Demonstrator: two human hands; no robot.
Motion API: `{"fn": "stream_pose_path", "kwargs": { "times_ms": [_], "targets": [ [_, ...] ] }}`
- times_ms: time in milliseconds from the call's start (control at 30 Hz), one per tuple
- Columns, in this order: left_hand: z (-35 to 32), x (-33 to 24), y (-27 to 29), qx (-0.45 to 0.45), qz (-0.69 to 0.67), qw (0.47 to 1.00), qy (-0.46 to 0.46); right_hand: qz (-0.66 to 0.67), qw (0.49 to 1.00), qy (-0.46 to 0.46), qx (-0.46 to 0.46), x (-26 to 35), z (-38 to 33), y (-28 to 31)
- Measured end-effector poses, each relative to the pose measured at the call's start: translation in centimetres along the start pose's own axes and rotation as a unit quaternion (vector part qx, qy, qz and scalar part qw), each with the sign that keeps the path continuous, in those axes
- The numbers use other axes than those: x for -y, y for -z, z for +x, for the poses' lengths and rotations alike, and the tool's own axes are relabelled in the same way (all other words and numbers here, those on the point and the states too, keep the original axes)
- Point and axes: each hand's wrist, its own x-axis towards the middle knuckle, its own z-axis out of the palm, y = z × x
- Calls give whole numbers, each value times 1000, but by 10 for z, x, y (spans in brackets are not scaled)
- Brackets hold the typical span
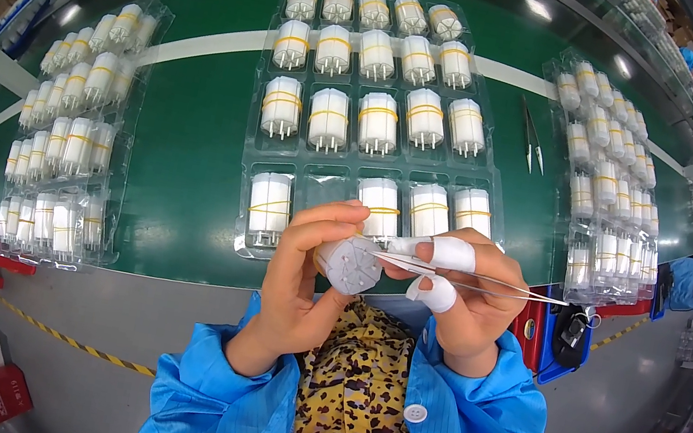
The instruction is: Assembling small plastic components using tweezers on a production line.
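Note:
My left hand is closed round a white cylindrical part, its grey ribbed end face turned up toward me. In my right hand, with white tape wrapped on the thumb and a finger, is a pair of metal tweezers. The tweezers' tips touch or nearly touch the grey end face; which of the two I cannot tell. Just beyond my hands lies a clear plastic tray holding rows of white cylinders with yellow bands and metal pins. One pocket in its nearest row has no cylinder.
Stacked trays of similar cylinders stand at the left and right of the green table. Dark tweezers lie right of the middle tray. A blue bin is beside the table's near right edge. Other people sit farther off.

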Motion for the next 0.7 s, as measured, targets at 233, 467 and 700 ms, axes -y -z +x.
{"fn": "stream_pose_path", "kwargs": {
  "times_ms": [233,467,700],
  "targets": [
    [-1,-1,2,12,-17,999,29,-60,998,21,26,1,6,5],
    [-1,-4,4,17,15,999,35,-79,995,24,53,2,8,5],
    [-1,-7,5,21,19,998,47,-80,994,38,57,1,8,4]
  ]
}}
